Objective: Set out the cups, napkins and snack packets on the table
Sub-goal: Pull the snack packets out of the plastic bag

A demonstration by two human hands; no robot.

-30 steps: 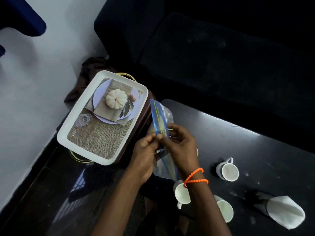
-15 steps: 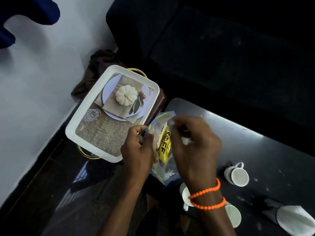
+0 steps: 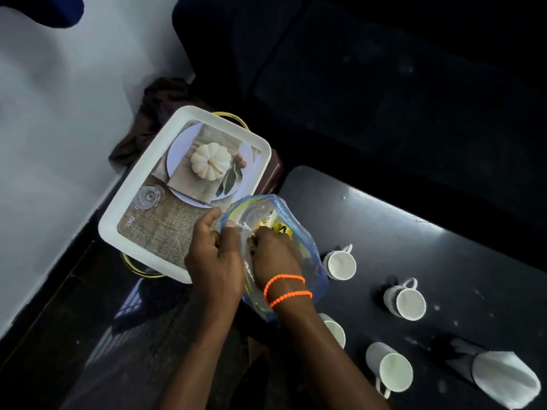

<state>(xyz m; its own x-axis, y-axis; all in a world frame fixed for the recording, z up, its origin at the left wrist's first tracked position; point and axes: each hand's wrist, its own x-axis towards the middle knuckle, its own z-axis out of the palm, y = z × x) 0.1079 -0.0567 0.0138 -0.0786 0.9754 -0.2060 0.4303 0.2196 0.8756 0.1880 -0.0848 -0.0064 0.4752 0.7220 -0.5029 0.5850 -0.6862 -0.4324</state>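
Observation:
A clear zip bag with a blue rim (image 3: 297,216) is held over the near left corner of the black table (image 3: 384,220). My left hand (image 3: 213,255) pinches the bag's open mouth. My right hand (image 3: 275,255), with orange bead bracelets at the wrist, is inside the bag, fingers curled on a yellow snack packet (image 3: 279,227). Several white cups stand on the table, among them ones at the bag's right (image 3: 342,264), further right (image 3: 410,304) and near me (image 3: 395,371). A folded white napkin (image 3: 503,380) lies at the lower right.
A white tray (image 3: 183,119) with a printed pumpkin picture sits on a stand left of the table. A brown cloth (image 3: 159,99) lies behind it by the white wall. A dark sofa (image 3: 384,84) runs along the table's far side.
The bag went from held edge-on and closed to opened wide. My right hand moved from the bag's top edge down into it. The view shifted right and shows more cups.

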